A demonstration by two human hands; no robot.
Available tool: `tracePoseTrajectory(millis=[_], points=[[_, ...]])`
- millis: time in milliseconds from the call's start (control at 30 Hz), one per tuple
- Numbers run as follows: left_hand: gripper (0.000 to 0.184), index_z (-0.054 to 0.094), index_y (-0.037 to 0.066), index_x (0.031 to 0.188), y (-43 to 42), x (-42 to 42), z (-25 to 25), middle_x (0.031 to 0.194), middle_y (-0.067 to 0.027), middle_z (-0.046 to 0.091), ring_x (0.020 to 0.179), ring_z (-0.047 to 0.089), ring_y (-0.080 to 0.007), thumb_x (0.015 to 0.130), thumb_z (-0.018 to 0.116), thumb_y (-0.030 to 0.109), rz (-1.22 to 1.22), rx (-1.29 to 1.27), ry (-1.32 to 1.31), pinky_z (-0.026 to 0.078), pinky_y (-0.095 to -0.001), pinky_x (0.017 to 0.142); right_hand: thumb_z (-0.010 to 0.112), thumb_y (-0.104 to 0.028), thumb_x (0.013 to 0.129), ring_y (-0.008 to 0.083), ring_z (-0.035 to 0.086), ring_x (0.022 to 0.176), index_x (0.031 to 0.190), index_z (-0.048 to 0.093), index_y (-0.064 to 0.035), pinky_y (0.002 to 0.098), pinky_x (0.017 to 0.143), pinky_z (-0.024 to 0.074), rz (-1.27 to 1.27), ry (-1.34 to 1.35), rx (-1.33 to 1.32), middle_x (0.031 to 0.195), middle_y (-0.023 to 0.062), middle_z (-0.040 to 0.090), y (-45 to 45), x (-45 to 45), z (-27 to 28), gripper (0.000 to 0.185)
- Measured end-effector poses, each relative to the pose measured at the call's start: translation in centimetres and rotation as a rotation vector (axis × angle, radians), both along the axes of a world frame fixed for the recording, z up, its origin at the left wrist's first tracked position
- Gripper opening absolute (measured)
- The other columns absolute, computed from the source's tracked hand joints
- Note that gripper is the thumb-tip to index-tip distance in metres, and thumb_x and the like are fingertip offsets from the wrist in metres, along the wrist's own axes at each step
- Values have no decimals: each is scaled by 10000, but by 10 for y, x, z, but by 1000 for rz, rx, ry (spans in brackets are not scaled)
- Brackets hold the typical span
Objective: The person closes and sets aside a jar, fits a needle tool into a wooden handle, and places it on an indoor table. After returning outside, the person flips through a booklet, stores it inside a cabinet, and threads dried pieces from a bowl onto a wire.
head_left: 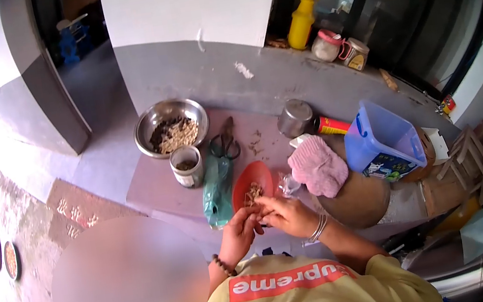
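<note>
My left hand point(240, 232), with a beaded bracelet at the wrist, is closed with its fingertips drawn together. My right hand point(290, 215), wearing silver bangles, meets it in a pinch. Whatever lies between the fingers is too small to make out. Both hands are at the near rim of a red plastic bowl point(263, 176), which contains small pale pieces point(253, 193). Left of the bowl lies a green plastic bag point(218, 191). A crumpled clear plastic piece point(288, 186) and a pink knitted item point(319, 166) are to its right.
A steel bowl point(145, 141) of dark and pale pieces, a jar point(188, 174) and black-handled scissors point(225, 147) stand at the back left. Farther right are a metal canister point(295, 118), a red-yellow tube point(332, 125) and a blue plastic bin point(378, 146). A wall borders the table's back.
</note>
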State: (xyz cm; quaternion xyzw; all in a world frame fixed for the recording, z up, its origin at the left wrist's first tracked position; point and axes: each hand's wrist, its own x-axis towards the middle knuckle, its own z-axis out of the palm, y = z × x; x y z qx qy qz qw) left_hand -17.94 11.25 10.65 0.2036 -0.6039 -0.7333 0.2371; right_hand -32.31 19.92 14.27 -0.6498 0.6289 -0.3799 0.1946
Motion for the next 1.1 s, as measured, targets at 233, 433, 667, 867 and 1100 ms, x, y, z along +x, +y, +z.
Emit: tracePoseTrajectory(millis=[233,433,667,867,1100], points=[[148,516,13,977,-8,0,-12,634,-9,513,559,468,-58,893,425,94,4,79,49,367,-193,502,579,-47,770,226,625,770,1135,452,-3,291,647,496,-3,-177,16,929,146,609,2,0,-4,389],[174,513,26,1021,-11,7,-15,664,5,495,558,442,-53,908,426,126,-54,31,74,331,-173,480,596,-66,781,190,585,929,1137,459,16,286,747,485,-51,-179,71,1040,117,578,7,-6,2,391],[192,507,12,1047,-2,5,-5,740,-34,556,537,412,-40,905,403,90,11,139,147,342,-165,483,538,-146,826,251,602,833,1016,542,-3,304,691,475,-13,-55,-44,920,141,599,11,-3,-9,238],[214,520,0,1002,3,0,-10,816,-34,556,622,452,-61,919,369,127,69,-64,78,372,-190,548,527,-140,820,264,591,741,933,565,-25,335,653,459,2,-144,-15,822,118,595,20,4,-18,165],[243,443,7,1102,19,-21,2,962,-134,589,883,567,-212,917,370,148,72,293,280,447,-294,739,516,-176,822,298,550,614,747,494,-18,380,558,426,-18,-106,-89,683,139,552,25,5,-43,177]])
